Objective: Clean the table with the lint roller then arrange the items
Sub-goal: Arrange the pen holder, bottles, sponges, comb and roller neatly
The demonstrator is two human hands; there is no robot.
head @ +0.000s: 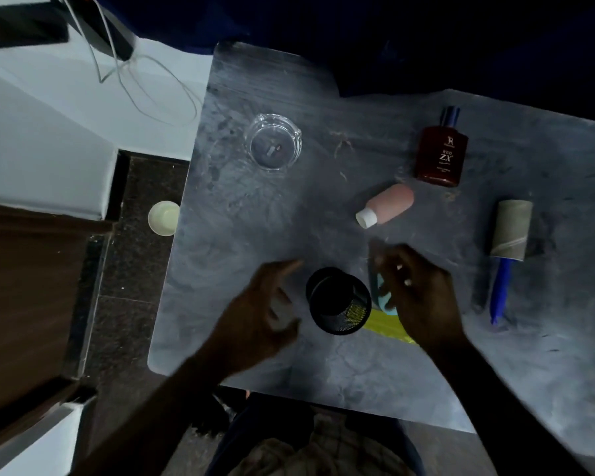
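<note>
A lint roller [507,247] with a blue handle lies at the right of the grey table [241,214]. A black mesh cup [337,300] stands near the front edge. My left hand [261,314] hovers just left of the cup, fingers spread and holding nothing. My right hand [423,293] hovers just right of it, fingers apart, above a light blue object [385,295] and a yellow item [389,326]. Farther back lie a pink bottle [389,204] on its side, a dark red perfume bottle [442,154] and a glass ashtray [273,142].
Some lint and hair strands [342,149] lie on the table between the ashtray and the perfume bottle. A small white cup [164,218] sits on the dark floor left of the table. White cables [145,91] trail over a pale surface at the back left.
</note>
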